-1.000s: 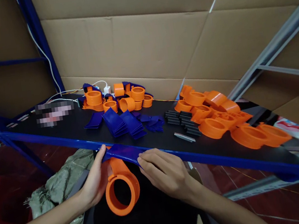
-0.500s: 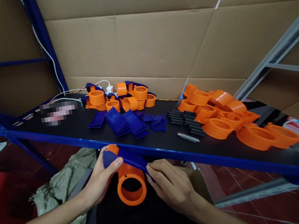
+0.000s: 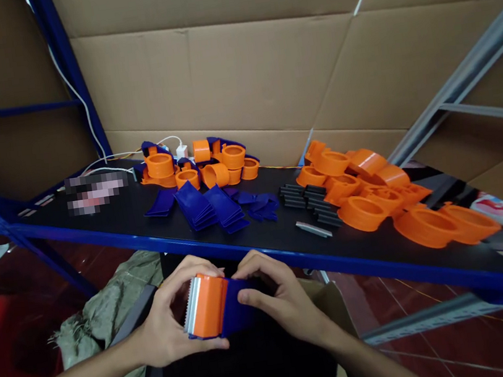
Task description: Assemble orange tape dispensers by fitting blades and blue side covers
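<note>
An orange tape dispenser is held up over my lap, its toothed metal blade facing left. My left hand wraps round the blade end, fingers above and thumb below. A dark blue plastic flap extends from the dispenser's right side. My right hand pinches this flap between thumb and fingers. The dispenser's round core is out of sight in this pose. Beyond my hands, blue plastic sheets lie fanned on the black shelf, beside small blue pieces.
Orange dispenser bodies are heaped on the right, next to black strips and metal blades. Dispensers with blue parts stand at the back. The shelf's blue front edge runs just beyond my hands. A cloth sack lies below left.
The dispenser has been turned, so its toothed blade now shows instead of its round ring. My right hand has shifted its hold up along the blue flap.
</note>
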### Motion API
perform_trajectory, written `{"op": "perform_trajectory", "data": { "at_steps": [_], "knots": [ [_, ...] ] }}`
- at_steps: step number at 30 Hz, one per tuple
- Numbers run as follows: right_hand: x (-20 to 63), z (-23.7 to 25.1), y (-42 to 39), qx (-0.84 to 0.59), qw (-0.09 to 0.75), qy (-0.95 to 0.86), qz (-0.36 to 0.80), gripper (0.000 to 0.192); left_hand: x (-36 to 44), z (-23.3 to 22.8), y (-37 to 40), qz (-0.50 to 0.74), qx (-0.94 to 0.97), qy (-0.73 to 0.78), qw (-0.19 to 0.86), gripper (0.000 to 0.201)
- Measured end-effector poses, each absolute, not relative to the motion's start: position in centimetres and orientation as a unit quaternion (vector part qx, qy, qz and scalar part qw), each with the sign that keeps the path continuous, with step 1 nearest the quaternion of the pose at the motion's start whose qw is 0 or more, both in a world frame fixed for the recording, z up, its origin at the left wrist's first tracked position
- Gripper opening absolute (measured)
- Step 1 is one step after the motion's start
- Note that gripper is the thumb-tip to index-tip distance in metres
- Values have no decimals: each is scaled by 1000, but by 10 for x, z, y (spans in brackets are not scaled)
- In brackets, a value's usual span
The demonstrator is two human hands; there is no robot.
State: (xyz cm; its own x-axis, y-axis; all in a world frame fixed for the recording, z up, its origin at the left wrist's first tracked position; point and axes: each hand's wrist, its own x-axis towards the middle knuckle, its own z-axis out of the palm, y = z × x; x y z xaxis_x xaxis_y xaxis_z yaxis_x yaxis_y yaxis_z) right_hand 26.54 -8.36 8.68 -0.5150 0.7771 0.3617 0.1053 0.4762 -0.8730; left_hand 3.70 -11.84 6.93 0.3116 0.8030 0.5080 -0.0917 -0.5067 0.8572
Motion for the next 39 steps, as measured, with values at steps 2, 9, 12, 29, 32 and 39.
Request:
{"op": "perform_trajectory", "data": {
  "at_steps": [2,9,12,29,32,39],
  "knots": [
    [263,85,-85,-277,396,-724,493,24,36,69,-118,519,710,246,406,78],
    [262,86,-89,-262,339,-653,624,32,26,65,-110,464,751,229,410,81],
    [262,86,-87,-251,315,-648,646,30,23,65,-111,462,739,243,426,78],
    [270,90,-94,-335,398,-774,361,26,33,68,-119,505,694,248,449,74],
    [270,90,-106,-289,393,-859,157,47,39,69,-121,560,605,292,485,69],
    [283,119,-66,-301,340,-889,54,34,45,72,-107,599,460,226,615,62]
  ]
}}
